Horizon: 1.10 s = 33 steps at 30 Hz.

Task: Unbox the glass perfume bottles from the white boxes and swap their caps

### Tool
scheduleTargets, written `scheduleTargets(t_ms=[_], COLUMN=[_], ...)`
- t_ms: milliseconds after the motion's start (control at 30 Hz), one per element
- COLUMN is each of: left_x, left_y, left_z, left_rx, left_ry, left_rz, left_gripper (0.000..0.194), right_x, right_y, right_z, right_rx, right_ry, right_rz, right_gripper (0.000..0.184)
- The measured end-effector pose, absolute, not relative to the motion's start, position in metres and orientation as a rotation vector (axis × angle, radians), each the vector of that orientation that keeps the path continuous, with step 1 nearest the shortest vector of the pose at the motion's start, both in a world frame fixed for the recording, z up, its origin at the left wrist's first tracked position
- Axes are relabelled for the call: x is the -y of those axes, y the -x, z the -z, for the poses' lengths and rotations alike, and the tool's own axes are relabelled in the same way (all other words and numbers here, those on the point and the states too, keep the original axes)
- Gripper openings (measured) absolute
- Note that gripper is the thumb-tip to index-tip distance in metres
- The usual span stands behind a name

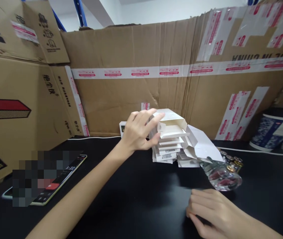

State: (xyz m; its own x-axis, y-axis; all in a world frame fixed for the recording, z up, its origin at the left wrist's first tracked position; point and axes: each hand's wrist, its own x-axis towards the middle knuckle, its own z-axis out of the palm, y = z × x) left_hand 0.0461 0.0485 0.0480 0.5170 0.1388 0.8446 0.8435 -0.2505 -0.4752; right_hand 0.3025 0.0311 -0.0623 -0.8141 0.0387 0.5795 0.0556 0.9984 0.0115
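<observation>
My left hand grips the left side of an open white cardboard box, thumb below and fingers toward its top. This box lies on a stack of similar flat white boxes, some with barcodes on their ends. My right hand rests low over the black table, fingers curled in and thumb against them; nothing shows in it. Just beyond it lies a clear glass perfume bottle with a gold neck. Another open white box leans tilted right of the stack, its flaps out.
A phone lies at the left on the black table. Cardboard walls enclose the back and sides. Small metallic caps or bottle tops sit behind the perfume bottle. A blue patterned cup stands far right, near a white cable.
</observation>
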Motion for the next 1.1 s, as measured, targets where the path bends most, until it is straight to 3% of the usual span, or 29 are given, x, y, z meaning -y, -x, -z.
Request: scheduleTargets(t_ms=[100,233,367,1100], left_x=[-0.059,-0.070,-0.075,-0.099], left_y=[-0.020,0.016,0.041,0.059], left_z=[-0.048,-0.050,-0.049,0.002], left_rx=[1.069,1.720,2.101,2.000], left_ry=[1.624,1.625,1.699,1.660], left_rz=[0.832,0.856,0.664,0.248], left_gripper=[0.044,0.037,0.039,0.058], right_x=[-0.031,-0.031,-0.031,-0.032], right_y=[-0.302,-0.302,-0.300,-0.301], right_z=[0.062,0.060,0.059,0.065], right_rx=[2.536,2.535,2.546,2.511], right_ry=[0.062,0.060,0.070,0.101], right_rz=[0.037,0.050,0.057,0.031], right_gripper=[0.014,0.014,0.014,0.015])
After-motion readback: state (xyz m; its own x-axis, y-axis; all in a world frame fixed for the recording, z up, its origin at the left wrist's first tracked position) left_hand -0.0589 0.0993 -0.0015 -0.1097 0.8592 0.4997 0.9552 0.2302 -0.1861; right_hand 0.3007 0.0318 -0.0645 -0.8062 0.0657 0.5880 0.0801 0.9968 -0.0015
